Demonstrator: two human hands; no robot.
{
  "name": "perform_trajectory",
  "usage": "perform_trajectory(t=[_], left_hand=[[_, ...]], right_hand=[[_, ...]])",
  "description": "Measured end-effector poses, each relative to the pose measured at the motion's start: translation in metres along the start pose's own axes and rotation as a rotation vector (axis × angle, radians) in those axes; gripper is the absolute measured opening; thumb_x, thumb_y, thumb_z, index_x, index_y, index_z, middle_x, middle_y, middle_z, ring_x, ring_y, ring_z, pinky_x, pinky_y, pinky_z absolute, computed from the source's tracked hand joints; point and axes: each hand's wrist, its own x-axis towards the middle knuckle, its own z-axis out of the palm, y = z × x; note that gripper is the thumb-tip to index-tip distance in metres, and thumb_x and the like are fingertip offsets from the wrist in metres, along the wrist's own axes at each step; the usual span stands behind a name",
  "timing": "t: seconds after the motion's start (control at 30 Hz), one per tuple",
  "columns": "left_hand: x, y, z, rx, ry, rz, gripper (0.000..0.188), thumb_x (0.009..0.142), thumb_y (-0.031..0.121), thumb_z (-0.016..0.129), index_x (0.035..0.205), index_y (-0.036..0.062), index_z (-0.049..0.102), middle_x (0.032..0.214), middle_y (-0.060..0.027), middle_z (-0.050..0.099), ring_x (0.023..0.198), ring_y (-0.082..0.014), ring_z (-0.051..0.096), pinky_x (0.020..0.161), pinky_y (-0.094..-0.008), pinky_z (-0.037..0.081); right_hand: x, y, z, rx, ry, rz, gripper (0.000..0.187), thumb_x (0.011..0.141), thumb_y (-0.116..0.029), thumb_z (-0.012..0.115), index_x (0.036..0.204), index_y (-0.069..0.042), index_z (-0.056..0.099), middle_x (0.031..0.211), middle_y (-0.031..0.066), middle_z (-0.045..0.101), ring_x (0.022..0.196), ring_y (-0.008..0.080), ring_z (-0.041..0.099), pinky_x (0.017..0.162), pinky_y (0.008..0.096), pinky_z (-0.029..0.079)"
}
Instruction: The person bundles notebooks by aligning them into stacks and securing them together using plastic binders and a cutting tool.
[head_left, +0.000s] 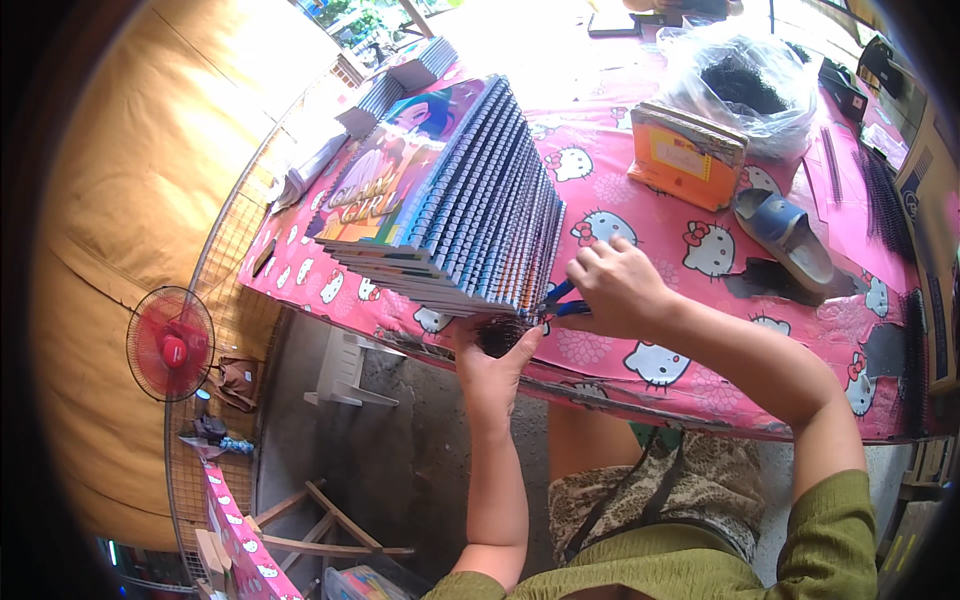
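A tall stack of spiral notebooks (480, 200) with colourful illustrated covers stands near the table's front edge, its coil spines facing right. My right hand (620, 290) is closed around blue-handled pliers (568, 300), their tip at the lower near corner of the stack. Just below that corner, my left hand (490, 375) grips the bottom of the stack, its thumb beside the pliers' tip. A dark coiled bundle (498, 336) shows between its thumb and fingers. The exact point the pliers touch is too small to make out.
On the pink patterned table (600, 345) are an orange desk-calendar-like booklet (685, 160), a blue slipper (785, 235) and a clear plastic bag (745, 95) of black coils. More notebooks (420, 65) lie behind the stack. A red fan (172, 345) and white stool (350, 370) stand left.
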Motion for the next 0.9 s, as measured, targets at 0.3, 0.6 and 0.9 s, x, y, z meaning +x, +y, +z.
perform_trajectory(t=[0.3, 0.6, 0.9], left_hand=[[-0.011, 0.025, -0.006, -0.237, -0.259, -0.346, 0.039, 0.078, -0.001, 0.073, 0.112, 0.0024, 0.053, 0.09, -0.0078, 0.064, 0.069, -0.0134, 0.063, 0.057, -0.0231, 0.051], [0.037, 0.094, 0.13, -0.961, -0.768, -0.633, 0.021, 0.091, 0.005, 0.061, 0.111, 0.0019, 0.055, 0.091, -0.01, 0.065, 0.081, -0.0206, 0.066, 0.071, -0.0325, 0.057], [0.185, 0.217, 0.316, -0.687, -0.752, -0.639, 0.096, 0.083, 0.041, 0.07, 0.142, -0.0075, 0.012, 0.142, -0.0362, 0.022, 0.136, -0.0473, 0.022, 0.111, -0.0629, 0.019]], right_hand=[[-0.03, 0.023, -0.024, 1.189, -0.602, 0.834, 0.067, 0.087, -0.065, 0.053, 0.08, 0.0, 0.066, 0.072, 0.0112, 0.067, 0.067, 0.0246, 0.068, 0.06, 0.0365, 0.055], [-0.067, 0.07, 0.039, 3.048, -0.128, 0.682, 0.074, 0.089, -0.072, 0.039, 0.098, -0.001, 0.059, 0.088, 0.0116, 0.066, 0.074, 0.0235, 0.066, 0.069, 0.037, 0.056], [-0.052, 0.056, 0.022, 2.477, -0.242, 1.27, 0.08, 0.087, -0.075, 0.037, 0.099, 0.001, 0.055, 0.088, 0.0155, 0.064, 0.081, 0.0284, 0.066, 0.078, 0.0417, 0.054]])
